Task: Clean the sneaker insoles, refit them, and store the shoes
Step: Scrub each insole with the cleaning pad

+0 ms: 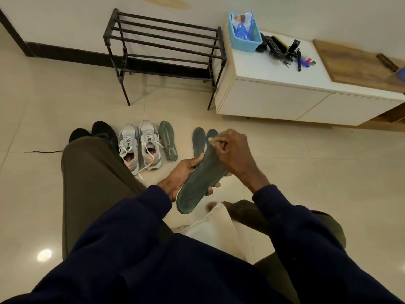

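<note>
No text, brand, number or sign could be read. The lone insole point(168, 140) lying just right of the grey sneakers point(140, 145) bore pale curved marks along its length, too faint to make out as letters. Small orange tags point(128, 165) on the grey sneakers showed no legible print. The clear packet point(243, 24) in the blue basket point(245, 43), far beyond the grey sneakers and to their right, carried blue and brown printing too small and blurred to read. The dark keyed device point(275, 46) just right of that basket, likewise far from the grey sneakers, had key markings too small to tell
</note>
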